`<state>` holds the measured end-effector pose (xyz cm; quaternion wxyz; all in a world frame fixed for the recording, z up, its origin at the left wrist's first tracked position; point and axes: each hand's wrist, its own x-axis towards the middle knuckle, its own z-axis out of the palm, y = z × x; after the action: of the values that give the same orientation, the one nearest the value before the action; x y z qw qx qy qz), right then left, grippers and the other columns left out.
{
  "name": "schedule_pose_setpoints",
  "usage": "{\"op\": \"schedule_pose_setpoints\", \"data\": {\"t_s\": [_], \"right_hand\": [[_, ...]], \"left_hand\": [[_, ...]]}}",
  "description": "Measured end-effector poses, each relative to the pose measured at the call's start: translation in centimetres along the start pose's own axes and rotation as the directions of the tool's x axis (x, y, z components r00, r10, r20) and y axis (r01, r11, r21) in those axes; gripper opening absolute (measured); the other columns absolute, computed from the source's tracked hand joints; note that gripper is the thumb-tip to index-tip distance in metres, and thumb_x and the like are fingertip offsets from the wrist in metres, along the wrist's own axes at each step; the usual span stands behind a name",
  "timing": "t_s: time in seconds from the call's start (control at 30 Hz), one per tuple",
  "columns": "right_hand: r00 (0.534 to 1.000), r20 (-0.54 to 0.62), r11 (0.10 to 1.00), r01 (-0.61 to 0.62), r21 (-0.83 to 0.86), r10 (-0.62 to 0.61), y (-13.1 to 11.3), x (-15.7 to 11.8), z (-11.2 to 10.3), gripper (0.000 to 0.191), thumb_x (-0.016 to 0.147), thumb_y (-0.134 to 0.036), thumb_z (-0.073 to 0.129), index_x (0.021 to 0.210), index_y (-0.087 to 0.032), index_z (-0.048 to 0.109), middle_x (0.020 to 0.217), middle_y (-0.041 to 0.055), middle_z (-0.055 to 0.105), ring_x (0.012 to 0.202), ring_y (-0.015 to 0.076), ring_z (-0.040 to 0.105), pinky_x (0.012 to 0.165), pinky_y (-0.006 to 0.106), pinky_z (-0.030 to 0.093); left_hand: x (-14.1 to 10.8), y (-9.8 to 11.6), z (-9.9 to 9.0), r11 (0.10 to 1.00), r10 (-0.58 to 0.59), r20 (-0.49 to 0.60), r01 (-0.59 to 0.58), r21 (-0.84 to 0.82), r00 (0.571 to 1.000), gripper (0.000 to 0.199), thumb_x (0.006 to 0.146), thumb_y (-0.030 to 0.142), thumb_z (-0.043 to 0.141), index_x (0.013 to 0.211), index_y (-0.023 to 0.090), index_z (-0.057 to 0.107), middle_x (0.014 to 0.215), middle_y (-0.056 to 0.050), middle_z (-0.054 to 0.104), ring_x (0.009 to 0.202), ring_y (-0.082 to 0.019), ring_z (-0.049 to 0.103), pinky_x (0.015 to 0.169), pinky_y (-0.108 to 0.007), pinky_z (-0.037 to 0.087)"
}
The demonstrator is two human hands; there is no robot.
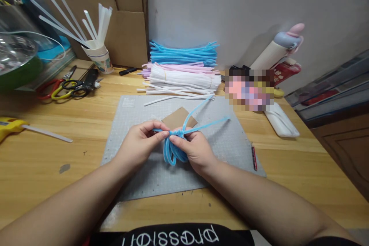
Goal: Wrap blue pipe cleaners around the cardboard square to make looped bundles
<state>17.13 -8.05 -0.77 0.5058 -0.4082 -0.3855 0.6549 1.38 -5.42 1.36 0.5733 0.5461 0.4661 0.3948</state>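
Observation:
Over the grey cutting mat [138, 177], both hands hold a looped bundle of blue pipe cleaners [173, 150]. My left hand [147, 135] pinches a strand at the bundle's left side, thumb against forefinger. My right hand [197, 148] grips the bundle from the right, its thumb pressed on the coiled top. Two loose blue ends stick out up and to the right past the right hand. The loops hang down between the hands. Just behind lies a small brown cardboard piece [180, 116], partly covered by the hands.
Bundles of blue [184, 52] and white pipe cleaners [184, 78] lie against the wall. At left are scissors [76, 88], a paper cup of glue sticks [100, 59] and a yellow glue gun [11, 125]. A pencil [254, 157] rests on the mat's right; a bottle [271, 52] stands behind.

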Motion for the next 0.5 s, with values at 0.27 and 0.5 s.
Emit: {"op": "schedule_pose_setpoints", "data": {"t_s": [0.27, 0.5], "right_hand": [[1.0, -0.01, 0.999, -0.005, -0.048, 0.005, -0.02, 0.01, 0.06, 0.021, 0.061, -0.031, 0.081, 0.069, -0.018, 0.066, 0.065, -0.0037, 0.062, 0.061, 0.0101, 0.054, 0.066, 0.026, 0.046], [0.999, 0.006, 0.993, 0.034, -0.11, -0.034, -0.19, -0.03, 0.02, 0.02, 0.067, -0.034, 0.076, 0.069, -0.018, 0.065, 0.068, -0.0008, 0.064, 0.065, 0.013, 0.056, 0.067, 0.029, 0.046]], "left_hand": [[-0.05, 0.03, 0.0, 0.984, -0.121, 0.064, 0.128, -0.122, 0.991, 0.015, 0.068, 0.028, 0.076, 0.074, 0.017, 0.069, 0.073, 0.001, 0.066, 0.068, -0.011, 0.057, 0.066, -0.021, 0.043], [0.03, -0.45, -0.12, 0.945, -0.185, 0.158, 0.219, -0.241, 0.97, 0.029, 0.066, 0.026, 0.079, 0.093, 0.021, 0.07, 0.079, 0.0, 0.07, 0.068, -0.012, 0.062, 0.068, -0.024, 0.047]]}}
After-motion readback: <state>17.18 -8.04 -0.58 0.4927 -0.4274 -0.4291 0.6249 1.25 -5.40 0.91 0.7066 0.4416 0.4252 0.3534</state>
